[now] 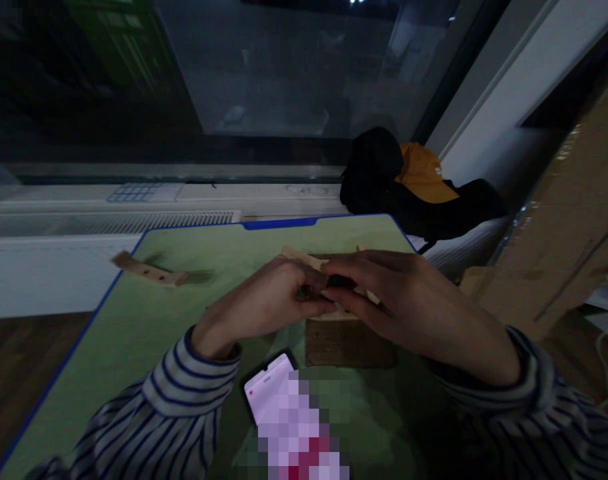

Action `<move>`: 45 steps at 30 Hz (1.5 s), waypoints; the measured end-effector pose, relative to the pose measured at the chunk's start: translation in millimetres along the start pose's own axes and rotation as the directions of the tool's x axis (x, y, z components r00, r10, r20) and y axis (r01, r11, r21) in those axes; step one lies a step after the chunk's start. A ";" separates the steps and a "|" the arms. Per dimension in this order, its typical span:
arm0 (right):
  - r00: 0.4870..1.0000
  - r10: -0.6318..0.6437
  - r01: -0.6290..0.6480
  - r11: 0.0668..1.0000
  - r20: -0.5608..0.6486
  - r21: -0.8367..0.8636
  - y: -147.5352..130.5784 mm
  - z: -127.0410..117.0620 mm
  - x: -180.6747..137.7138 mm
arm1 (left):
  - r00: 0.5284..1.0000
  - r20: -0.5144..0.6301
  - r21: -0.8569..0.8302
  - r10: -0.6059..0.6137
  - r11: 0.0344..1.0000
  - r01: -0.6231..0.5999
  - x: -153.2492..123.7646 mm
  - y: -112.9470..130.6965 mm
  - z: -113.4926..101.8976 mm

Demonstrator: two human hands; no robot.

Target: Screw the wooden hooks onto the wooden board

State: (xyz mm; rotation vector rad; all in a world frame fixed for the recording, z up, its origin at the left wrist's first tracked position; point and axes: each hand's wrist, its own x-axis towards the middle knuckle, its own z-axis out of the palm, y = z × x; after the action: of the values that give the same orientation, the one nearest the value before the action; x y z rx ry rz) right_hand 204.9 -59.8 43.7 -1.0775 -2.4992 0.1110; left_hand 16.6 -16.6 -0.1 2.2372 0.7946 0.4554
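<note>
My left hand [277,297] and my right hand [401,287] meet over the far middle of the table, fingers bent and closed around light wooden pieces [300,255]. Pale wood shows behind the left fingers and below the fingertips; most of it is hidden by both hands, so I cannot tell how many parts there are. Directly under them, on the near side, lies a flat brown wooden block [351,345]. A curved light wooden strip [149,272] with two dark holes rests alone at the table's left edge, its end jutting past the border.
The green table [184,340] has a blue rim. A lit phone [279,393], partly pixelated, lies in front of the block. Beyond the table are a radiator [184,219], a windowsill, a dark bag [371,170] and an orange cap [427,173]. A large cardboard box [559,207] stands at right.
</note>
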 end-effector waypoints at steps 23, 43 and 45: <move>1.000 -0.011 0.011 1.000 -0.012 0.011 -1.1 -0.4 1.0 | 0.998 -0.040 0.007 0.046 0.999 -0.046 1.3 4.4 0.1; 1.000 0.013 -0.013 1.000 0.006 -0.028 1.4 0.3 -1.8 | 0.999 -0.036 0.072 0.017 0.997 -0.014 0.4 5.2 -1.9; 1.000 0.016 -0.015 1.000 0.012 -0.021 1.2 -0.1 -1.9 | 0.998 -0.049 0.072 0.027 0.997 -0.023 0.6 5.1 -2.3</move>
State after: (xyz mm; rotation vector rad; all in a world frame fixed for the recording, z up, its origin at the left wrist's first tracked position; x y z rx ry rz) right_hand 207.0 -60.3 42.8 -1.1079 -2.5084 0.0971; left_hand 18.0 -17.8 5.2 2.3116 0.8211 0.5036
